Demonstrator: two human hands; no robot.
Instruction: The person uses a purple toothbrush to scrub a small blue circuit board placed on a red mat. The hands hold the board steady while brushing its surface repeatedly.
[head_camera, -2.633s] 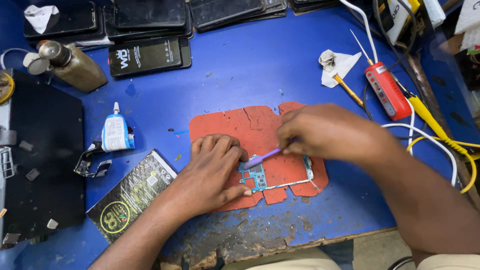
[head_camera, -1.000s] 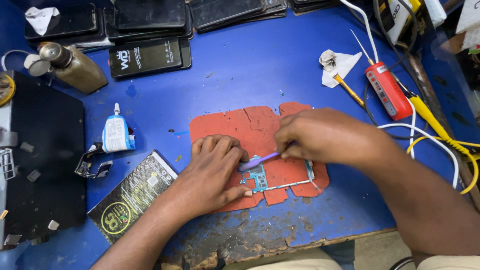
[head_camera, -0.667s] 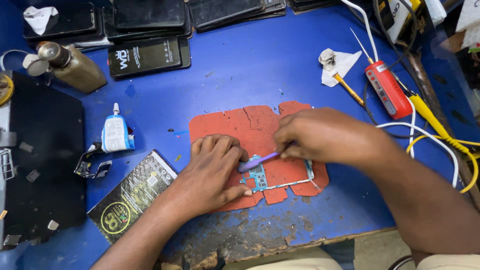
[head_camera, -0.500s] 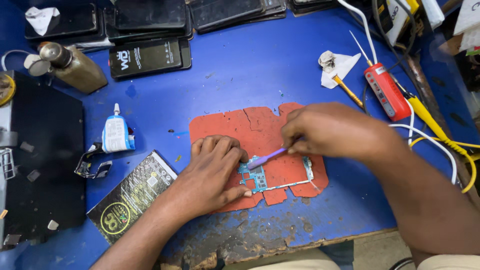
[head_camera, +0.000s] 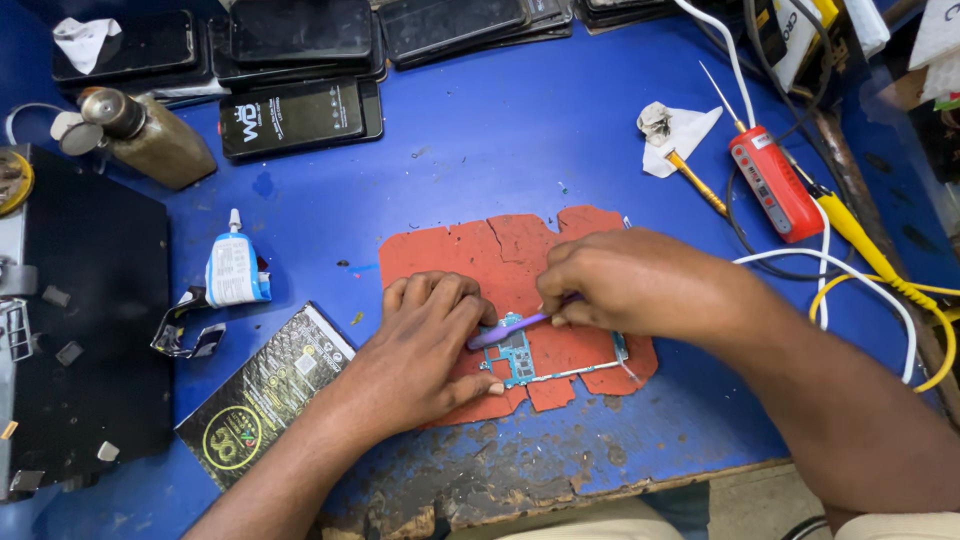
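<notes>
Your left hand (head_camera: 425, 345) presses flat to steady the board (head_camera: 517, 352) on the red mat (head_camera: 500, 250) at bench centre, while your right hand (head_camera: 630, 285), at its 3 o'clock, pinches a purple tool (head_camera: 505, 330) angled onto it.

My left hand (head_camera: 420, 345) covers the left part of the circuit board (head_camera: 518, 355); its outline there is not visible. My right hand (head_camera: 635, 285) hides the rear end of the purple tool (head_camera: 505, 330) and part of the red mat (head_camera: 500, 250). Board components are too small to identify. The black case (head_camera: 85, 310) is cut off by the left edge. The stacked phones (head_camera: 300, 40) run past the top edge. The yellow cable (head_camera: 900, 290) leaves the right edge.
</notes>
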